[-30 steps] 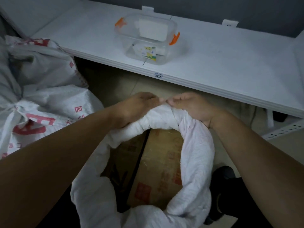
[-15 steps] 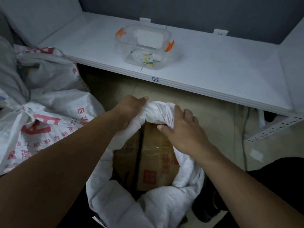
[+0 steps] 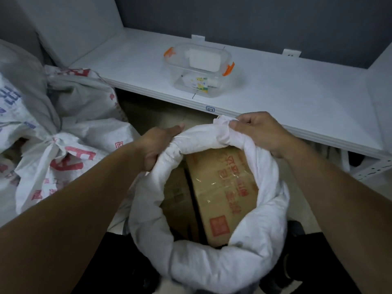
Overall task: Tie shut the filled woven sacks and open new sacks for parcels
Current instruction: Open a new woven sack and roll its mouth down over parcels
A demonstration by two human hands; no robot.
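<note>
A white woven sack (image 3: 214, 270) stands open in front of me, its mouth rolled down into a thick ring. Inside it are brown cardboard parcels (image 3: 224, 187) with red print and clear tape. My left hand (image 3: 157, 143) grips the rolled rim at its far left. At the far right of the rim my right hand (image 3: 261, 132) pinches a bunch of the fabric and lifts it slightly. To the left lie filled sacks with red lettering, one of them (image 3: 55, 158) tied shut at its neck.
A long white shelf (image 3: 297, 98) runs across behind the sack, with a clear plastic box (image 3: 199, 71) with orange clips on it. A grey wall stands behind. Dark shoes and floor show beneath the sack.
My right hand has moved from the rim's inner edge to the far right top and gathered fabric there. The left hand stays on the rim.
</note>
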